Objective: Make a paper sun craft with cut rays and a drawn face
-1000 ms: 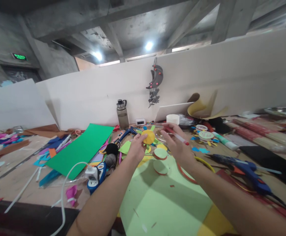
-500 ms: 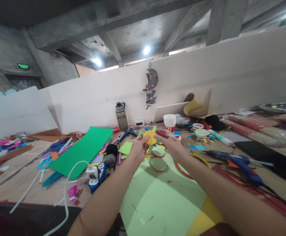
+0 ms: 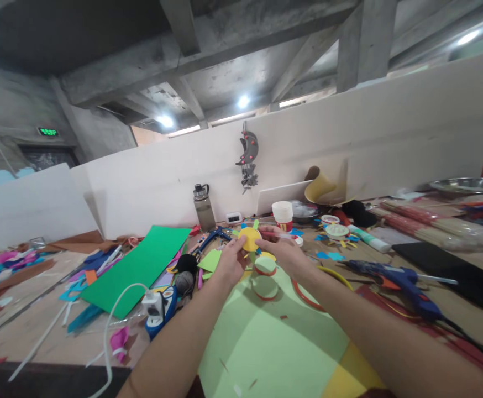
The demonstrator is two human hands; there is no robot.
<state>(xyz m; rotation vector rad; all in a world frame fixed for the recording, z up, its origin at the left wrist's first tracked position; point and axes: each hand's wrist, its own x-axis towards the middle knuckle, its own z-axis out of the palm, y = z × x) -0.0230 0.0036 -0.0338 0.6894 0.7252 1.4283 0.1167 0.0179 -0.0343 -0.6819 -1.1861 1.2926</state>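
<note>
Between my hands is a yellow paper disc (image 3: 250,239) with light green strips sticking out around its edge. My left hand (image 3: 232,258) is closed on the disc's left side, thumb on its face. From the right, my right hand (image 3: 285,251) pinches the disc's edge, its other fingers partly behind. Just below the hands, a small red-rimmed pale green round piece (image 3: 265,265) and a similar ring (image 3: 265,288) rest on the light green sheet (image 3: 274,342). A larger orange-red ring (image 3: 305,296) lies partly under my right forearm.
A blue hot glue gun (image 3: 407,282) and a black flat pad (image 3: 449,276) lie on the right. Paper cups (image 3: 282,215) and a bottle (image 3: 204,207) stand at the back. On the left are a green sheet (image 3: 137,268) and a power strip (image 3: 161,312) with a white cable.
My view has tilted up slightly, so everything sits lower in the picture. Both hands keep hold of the yellow disc, with little other movement.
</note>
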